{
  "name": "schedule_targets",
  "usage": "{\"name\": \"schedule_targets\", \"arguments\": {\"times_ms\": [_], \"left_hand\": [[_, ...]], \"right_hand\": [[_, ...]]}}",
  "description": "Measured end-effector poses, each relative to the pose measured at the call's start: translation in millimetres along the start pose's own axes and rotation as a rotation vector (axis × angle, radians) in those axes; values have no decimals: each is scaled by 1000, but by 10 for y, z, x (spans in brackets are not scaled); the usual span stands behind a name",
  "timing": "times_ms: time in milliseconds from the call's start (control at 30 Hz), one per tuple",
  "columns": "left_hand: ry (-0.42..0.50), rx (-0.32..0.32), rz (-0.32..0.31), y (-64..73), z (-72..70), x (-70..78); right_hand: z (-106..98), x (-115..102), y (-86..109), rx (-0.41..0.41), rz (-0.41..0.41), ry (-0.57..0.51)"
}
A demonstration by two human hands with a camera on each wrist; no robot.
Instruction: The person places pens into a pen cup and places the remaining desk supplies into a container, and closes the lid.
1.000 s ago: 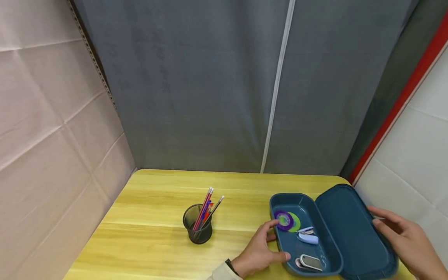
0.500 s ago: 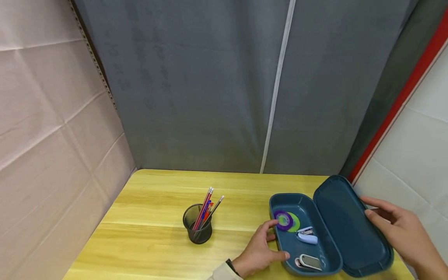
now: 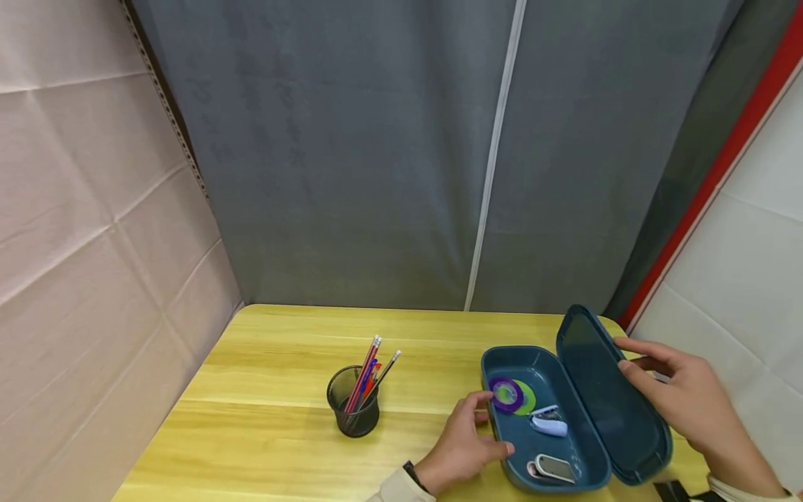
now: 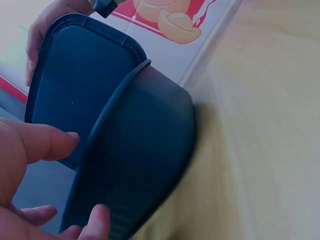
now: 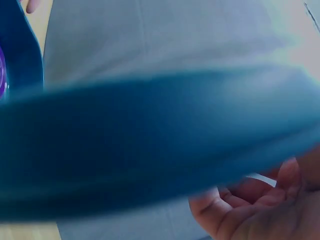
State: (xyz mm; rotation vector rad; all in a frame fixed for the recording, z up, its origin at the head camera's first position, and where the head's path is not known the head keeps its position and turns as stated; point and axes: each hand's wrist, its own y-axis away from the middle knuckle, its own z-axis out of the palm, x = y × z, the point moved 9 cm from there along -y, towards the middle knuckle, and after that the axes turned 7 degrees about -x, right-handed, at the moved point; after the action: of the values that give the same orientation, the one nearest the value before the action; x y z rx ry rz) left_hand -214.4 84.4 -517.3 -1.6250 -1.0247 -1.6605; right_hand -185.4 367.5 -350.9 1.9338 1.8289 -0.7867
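A dark-blue plastic storage box [image 3: 586, 436] stands on the right of the table, its hinged lid [image 3: 605, 390] raised and tilted up along the right side. My left hand [image 3: 461, 446] holds the box's left wall, thumb at the rim and fingers along the outside. At the lid's outer edge, my right hand [image 3: 684, 397] grips it between thumb and fingers. Inside the box lie a purple tape roll [image 3: 498, 407] overlapping a green one [image 3: 529, 399], a pale-blue stapler [image 3: 551, 426] and a small silver-and-white oblong item [image 3: 555, 468] of unclear kind.
Left of the box, a black mesh pen cup [image 3: 354, 424] holds several pencils and pens [image 3: 369, 380]. The wooden table [image 3: 263, 411] ends at a grey curtain [image 3: 351, 174] behind it. A white panel with a red edge [image 3: 740, 146] rises on the right.
My right hand has moved left and upward, swinging the lid from nearly flat to a steeper tilt. My left hand has stayed at the box's left wall.
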Motion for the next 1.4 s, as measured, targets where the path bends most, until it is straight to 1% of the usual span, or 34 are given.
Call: {"name": "schedule_targets", "arguments": {"times_ms": [67,200,367,500,633,733,833,967,1133,1233,1400], "left_hand": [[-23,14,1,0,-27,42],[-39,22,49,-8,-57,163],[7,10,130,-32,-48,372],[26,-17,176,-51,22,573],[111,-61,206,-75,146,738],[211,-90,208,-101,254,816],[313,-111,188,-126,350,851],[431,-140,170,-140,437,873],[503,-154,153,-117,462,863],[530,-138,131,-106,442,817],[539,-105,108,-94,407,748]], "right_hand": [[33,-69,-12,-8,-15,9],[99,-200,-40,-8,-41,29],[225,-314,-51,-9,-70,-5],[343,-401,-35,1,-93,-33],[447,-506,-17,24,-104,-27],[536,-580,-5,15,-95,-17],[617,-653,0,7,-98,-7],[697,-752,0,18,-142,-12],[785,-805,16,35,-176,-25],[832,-810,34,31,-188,-30],[881,-802,36,-5,-175,-40]]}}
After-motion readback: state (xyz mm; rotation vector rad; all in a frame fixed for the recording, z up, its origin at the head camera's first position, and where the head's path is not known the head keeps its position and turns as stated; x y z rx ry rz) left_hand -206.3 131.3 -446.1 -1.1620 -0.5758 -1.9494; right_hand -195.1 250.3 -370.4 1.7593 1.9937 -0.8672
